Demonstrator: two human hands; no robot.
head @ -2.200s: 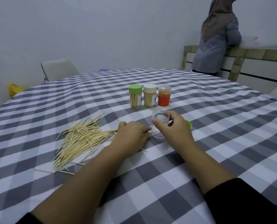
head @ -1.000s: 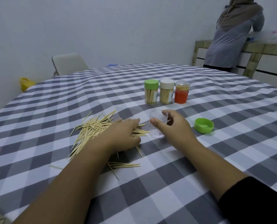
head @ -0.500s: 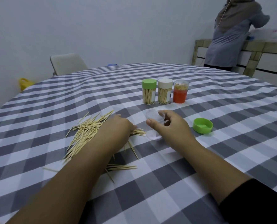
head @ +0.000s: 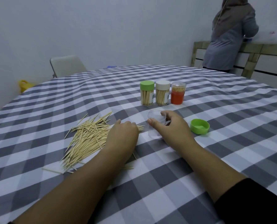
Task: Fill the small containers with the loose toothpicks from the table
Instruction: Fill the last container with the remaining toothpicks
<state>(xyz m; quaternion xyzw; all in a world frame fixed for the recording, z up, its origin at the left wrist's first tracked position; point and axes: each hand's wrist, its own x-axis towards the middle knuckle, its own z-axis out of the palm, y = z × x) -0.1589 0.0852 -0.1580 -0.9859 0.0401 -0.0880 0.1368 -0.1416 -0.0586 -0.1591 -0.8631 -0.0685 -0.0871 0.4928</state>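
A pile of loose toothpicks lies on the checked tablecloth, left of centre. My left hand rests on the pile's right end with its fingers curled down over a bunch; a few tips stick out towards the right. My right hand holds an empty clear container upright on the table between thumb and fingers. The container's green lid lies upside down just right of that hand.
Three filled containers stand in a row behind my hands: a green-lidded one, a white-lidded one and a red one. A chair and a yellow bag are beyond the table. A person stands at a counter, back right.
My left hand has moved from beside the clear container onto the toothpick pile and gathered sticks there. My right hand has kept hold of the container. The camera shifted, bringing the green lid into view.
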